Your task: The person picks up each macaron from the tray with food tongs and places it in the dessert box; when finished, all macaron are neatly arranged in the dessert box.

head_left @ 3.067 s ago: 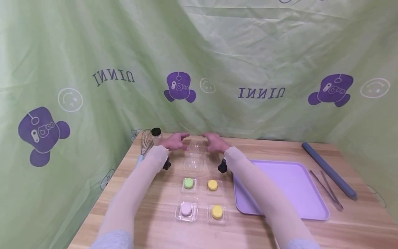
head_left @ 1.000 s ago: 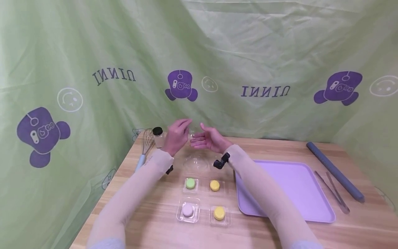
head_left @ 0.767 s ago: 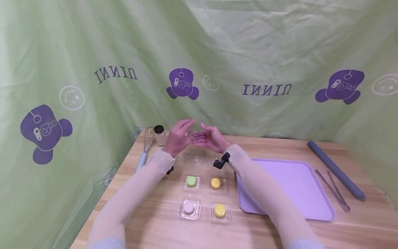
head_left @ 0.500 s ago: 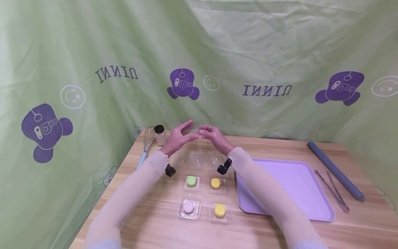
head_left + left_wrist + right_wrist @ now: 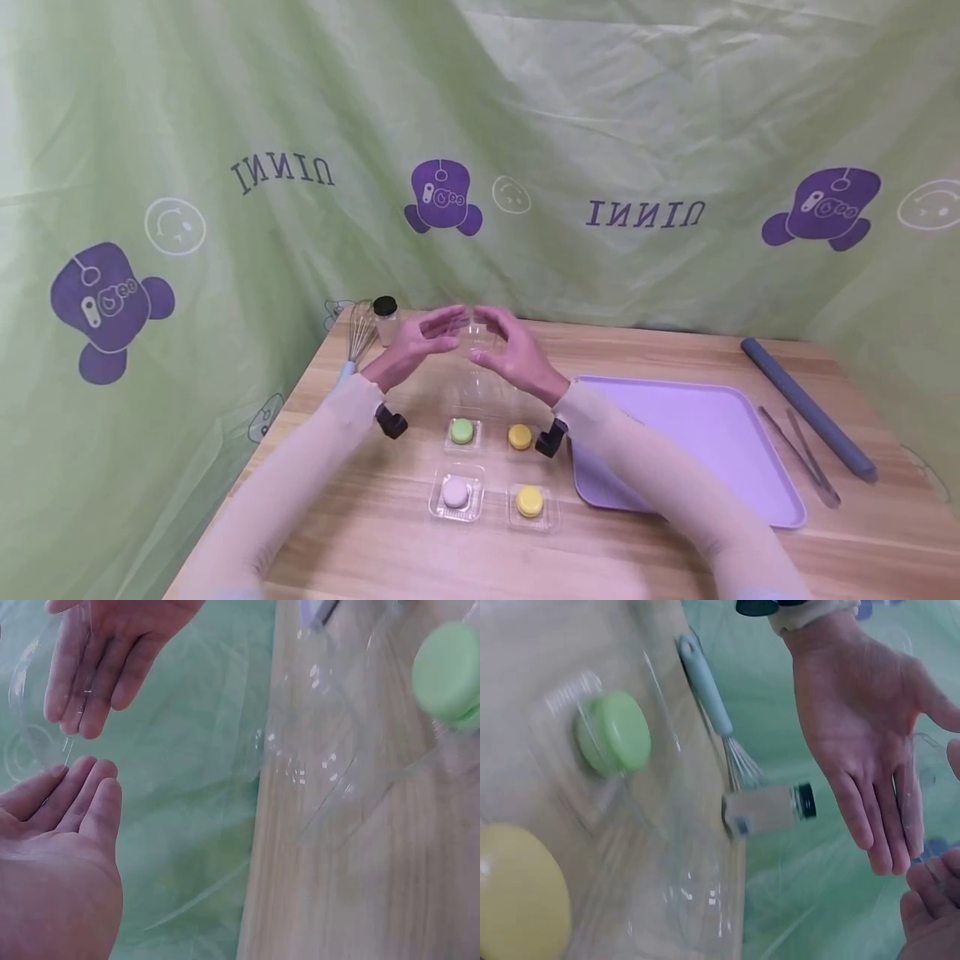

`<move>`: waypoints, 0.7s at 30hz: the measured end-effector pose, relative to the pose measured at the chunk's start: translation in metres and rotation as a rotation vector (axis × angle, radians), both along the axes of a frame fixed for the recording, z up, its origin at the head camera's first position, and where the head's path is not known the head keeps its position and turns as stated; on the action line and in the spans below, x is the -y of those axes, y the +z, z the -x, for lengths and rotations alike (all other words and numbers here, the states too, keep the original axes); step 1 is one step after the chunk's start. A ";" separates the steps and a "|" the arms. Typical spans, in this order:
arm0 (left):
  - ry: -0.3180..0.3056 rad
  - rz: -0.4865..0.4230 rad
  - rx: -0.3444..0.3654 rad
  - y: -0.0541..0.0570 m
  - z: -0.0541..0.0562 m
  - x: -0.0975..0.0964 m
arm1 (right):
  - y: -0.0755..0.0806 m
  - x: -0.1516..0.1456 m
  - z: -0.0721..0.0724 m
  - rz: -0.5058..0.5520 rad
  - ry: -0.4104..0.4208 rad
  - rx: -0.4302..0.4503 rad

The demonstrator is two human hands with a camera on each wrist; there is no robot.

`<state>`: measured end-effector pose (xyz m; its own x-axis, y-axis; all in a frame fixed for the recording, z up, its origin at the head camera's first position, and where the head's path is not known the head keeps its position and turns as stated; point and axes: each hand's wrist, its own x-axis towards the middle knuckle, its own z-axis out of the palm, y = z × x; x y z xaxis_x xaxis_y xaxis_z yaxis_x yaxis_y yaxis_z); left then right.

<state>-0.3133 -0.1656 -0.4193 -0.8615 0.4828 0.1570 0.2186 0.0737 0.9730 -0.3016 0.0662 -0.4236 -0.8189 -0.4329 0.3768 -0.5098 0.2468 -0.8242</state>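
Observation:
In the head view, a clear plastic lid-like piece [image 5: 481, 337] is between my hands at the back of the table, its outline faint. My left hand [image 5: 420, 340] touches its left side, palm inward. My right hand [image 5: 517, 350] faces it from the right, thumb apart from the fingers. Both wrist views show mostly straight fingers, with a transparent edge [image 5: 22, 682] running beside them. On the table nearer me, clear trays hold a green macaron [image 5: 461, 431], a lilac macaron [image 5: 454, 492] and two yellow macarons [image 5: 529, 501], one behind the other.
More clear plastic [image 5: 476, 387] lies behind the green macaron. A whisk [image 5: 360, 337] and black-capped jar [image 5: 386, 321] stand back left. On the right are a purple tray [image 5: 697, 450], tongs [image 5: 806, 462] and a blue-grey rolling pin [image 5: 806, 408]. A green curtain [image 5: 637, 275] hangs behind.
My hands rose from the table's back with the clear piece between them and turned about it. They have now come lower, with my left hand slightly farther left.

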 end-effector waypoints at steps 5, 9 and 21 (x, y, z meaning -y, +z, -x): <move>-0.046 0.001 -0.032 0.003 -0.023 0.009 | 0.000 0.002 -0.019 -0.028 -0.011 -0.109; -0.068 -0.013 -0.045 0.005 -0.040 0.012 | -0.002 0.001 -0.033 -0.044 0.014 -0.196; -0.010 0.113 -0.157 -0.007 -0.070 0.013 | -0.019 -0.003 -0.057 -0.055 0.063 -0.141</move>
<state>-0.2429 -0.1787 -0.4266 -0.8255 0.5137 0.2337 0.3688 0.1777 0.9124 -0.2443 0.0697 -0.4431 -0.7299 -0.5048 0.4608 -0.6357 0.2535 -0.7292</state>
